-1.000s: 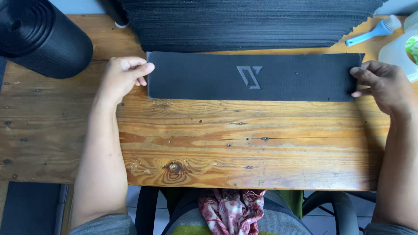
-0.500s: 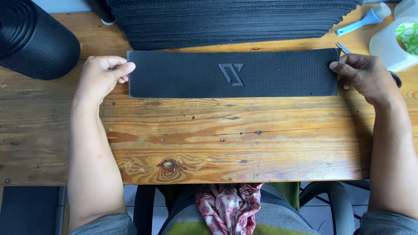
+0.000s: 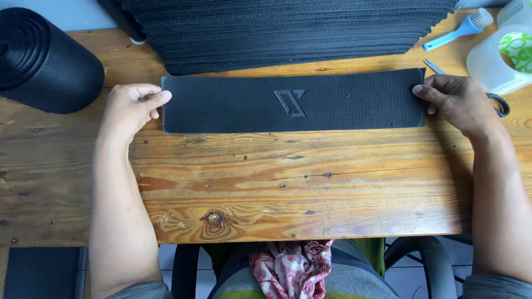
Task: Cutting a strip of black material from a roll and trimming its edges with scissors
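A long black textured fabric strip [image 3: 293, 103] with an embossed angular emblem is held flat on the knotty wooden counter [image 3: 288, 188], pinched at its left end by the left hand [image 3: 130, 108] and at its right end by the right hand [image 3: 457, 99]. A tall stack of black strips [image 3: 288, 30] is seen just behind it, and a large black roll [image 3: 44, 61] is placed at the far left.

The strip [image 3: 293, 102] is black, with a fine ribbed texture and 1 embossed angular emblem [image 3: 291, 103] in the same black. The stack of sheets [image 3: 288, 30] behind it is black with thin layered lines. The roll [image 3: 47, 61] is black. The table [image 3: 288, 182] is orange-brown wood with dark knots and grain streaks. The brush [image 3: 460, 30] is light blue. The container [image 3: 499, 55] is white with a green pattern. The cloth [image 3: 291, 268] is red-pink with a pale floral print.
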